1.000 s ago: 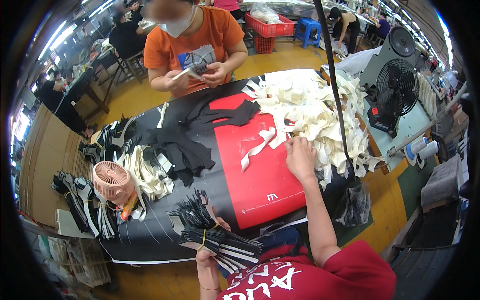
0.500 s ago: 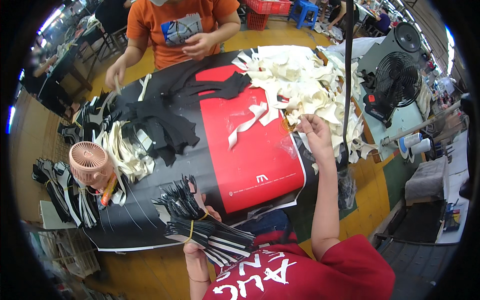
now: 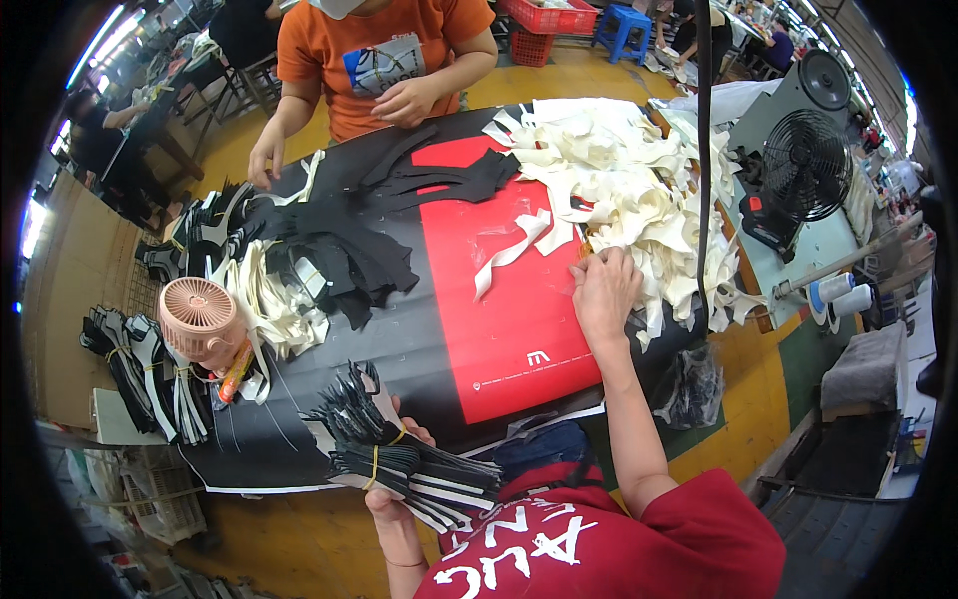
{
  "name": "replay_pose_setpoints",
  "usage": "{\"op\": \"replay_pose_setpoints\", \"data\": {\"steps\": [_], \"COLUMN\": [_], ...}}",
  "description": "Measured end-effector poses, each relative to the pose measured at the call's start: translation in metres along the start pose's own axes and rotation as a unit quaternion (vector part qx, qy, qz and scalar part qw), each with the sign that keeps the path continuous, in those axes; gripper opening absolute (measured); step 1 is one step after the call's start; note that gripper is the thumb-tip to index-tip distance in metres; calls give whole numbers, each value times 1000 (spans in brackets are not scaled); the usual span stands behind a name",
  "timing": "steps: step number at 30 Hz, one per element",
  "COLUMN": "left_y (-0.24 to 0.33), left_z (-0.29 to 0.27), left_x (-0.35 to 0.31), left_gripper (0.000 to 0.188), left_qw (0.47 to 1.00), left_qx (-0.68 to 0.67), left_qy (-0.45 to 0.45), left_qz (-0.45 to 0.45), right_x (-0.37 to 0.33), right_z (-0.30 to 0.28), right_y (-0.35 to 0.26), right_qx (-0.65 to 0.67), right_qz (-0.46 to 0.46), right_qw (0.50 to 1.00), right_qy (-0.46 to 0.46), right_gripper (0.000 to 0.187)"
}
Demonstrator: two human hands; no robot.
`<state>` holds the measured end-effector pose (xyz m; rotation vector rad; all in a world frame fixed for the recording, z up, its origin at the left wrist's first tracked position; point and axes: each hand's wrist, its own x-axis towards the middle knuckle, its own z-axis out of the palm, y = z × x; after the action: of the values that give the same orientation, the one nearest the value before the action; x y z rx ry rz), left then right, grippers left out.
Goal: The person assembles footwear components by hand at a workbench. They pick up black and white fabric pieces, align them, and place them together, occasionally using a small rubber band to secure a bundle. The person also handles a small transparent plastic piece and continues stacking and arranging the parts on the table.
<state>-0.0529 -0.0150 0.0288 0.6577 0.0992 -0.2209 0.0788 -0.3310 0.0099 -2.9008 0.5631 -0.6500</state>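
Note:
My left hand (image 3: pixel 385 507) grips a bundle of black and white cut fabric strips (image 3: pixel 394 464), held near the table's front edge. A yellow rubber band (image 3: pixel 375 465) goes around the bundle's middle. My right hand (image 3: pixel 607 292) reaches over the red part of the table covering, against the left edge of a heap of cream fabric pieces (image 3: pixel 639 210). Its fingers are bent down and drawn together. A bit of orange, perhaps rubber bands, shows beside the fingertips; whatever they pinch is hidden under the hand.
Opposite me stands a person in an orange shirt (image 3: pixel 389 75). Black fabric pieces (image 3: pixel 349 250) lie mid-table. A pink fan (image 3: pixel 200 319) and more tied bundles (image 3: pixel 125 359) are at the left. A black fan (image 3: pixel 806 165) stands at the right, behind a dark vertical cord (image 3: pixel 705 150).
My right hand, raised with a pinch before, has come down and left onto the spot where the orange bands lay. The other person's hand no longer shows a strip. My left hand keeps the bundle.

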Motion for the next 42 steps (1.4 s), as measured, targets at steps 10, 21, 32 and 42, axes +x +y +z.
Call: {"op": "replay_pose_setpoints", "data": {"steps": [10,21,32,42], "left_y": [2,-7,8,5], "left_z": [-9,-1,14,-8], "left_x": [-6,-4,9,5], "left_gripper": [126,133,111,53], "left_qw": [1000,999,994,948], "left_qx": [22,-21,23,249], "left_qy": [-8,-32,-95,-170], "left_qz": [18,-19,-43,-103], "right_x": [22,4,-92,-80], "right_z": [-5,-59,-49,-59], "right_y": [6,-28,-103,-79], "right_qx": [571,821,783,748], "right_qz": [88,123,-13,-44], "right_qw": [810,499,461,435], "right_qy": [-97,-250,-417,-500], "right_gripper": [14,17,68,138]}}
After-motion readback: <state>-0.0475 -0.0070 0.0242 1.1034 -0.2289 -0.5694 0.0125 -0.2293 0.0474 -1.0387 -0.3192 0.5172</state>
